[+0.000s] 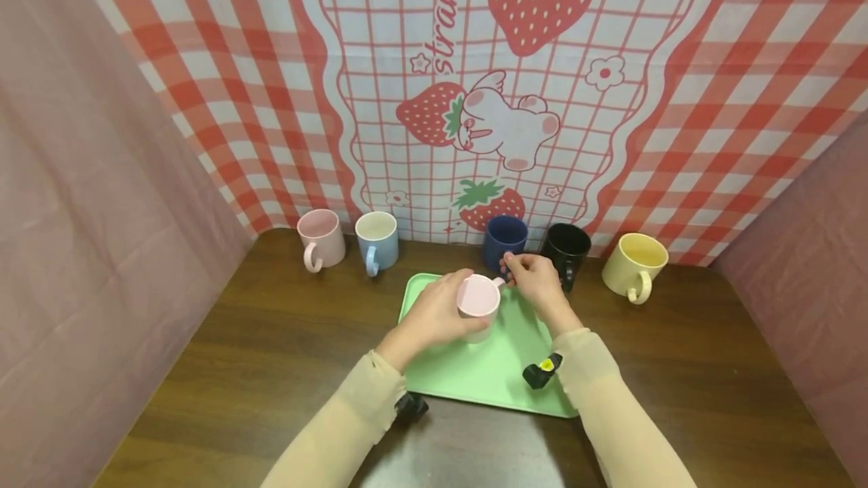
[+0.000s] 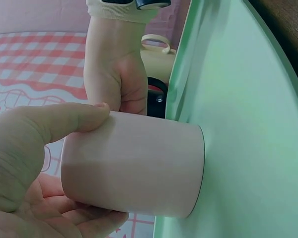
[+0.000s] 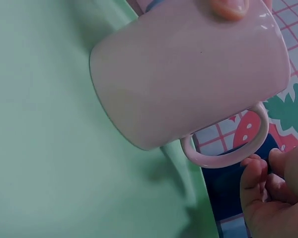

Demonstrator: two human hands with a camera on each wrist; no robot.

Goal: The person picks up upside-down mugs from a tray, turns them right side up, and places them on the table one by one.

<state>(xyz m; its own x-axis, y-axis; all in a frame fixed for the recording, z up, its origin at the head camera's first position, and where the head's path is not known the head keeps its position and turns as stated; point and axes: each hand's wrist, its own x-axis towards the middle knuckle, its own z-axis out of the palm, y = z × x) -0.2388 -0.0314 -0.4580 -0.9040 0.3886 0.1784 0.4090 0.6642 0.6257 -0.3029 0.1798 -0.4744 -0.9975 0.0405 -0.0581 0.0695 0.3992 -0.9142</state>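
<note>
My left hand (image 1: 437, 311) holds a pale pink mug (image 2: 134, 163) by its side near the rim, thumb on one side and fingers on the other. The mug stands upright at the green tray (image 1: 491, 367), its base at or very near the surface. Its handle (image 3: 208, 162) points toward the back right. Beside that handle is my right hand (image 1: 539, 288), fingers loosely bent and thumb close to them. The fingertips lie very near the handle without going round it; whether they touch it I cannot tell. Behind that hand stands a navy mug (image 1: 503, 236), partly hidden.
Along the back of the wooden table (image 1: 271, 367) stand another pink mug (image 1: 322, 239), a light blue mug (image 1: 377, 247), a black mug (image 1: 565, 243) and a yellow mug (image 1: 634, 262). A strawberry-patterned cloth (image 1: 380, 44) hangs behind them. Pink curtains flank both sides.
</note>
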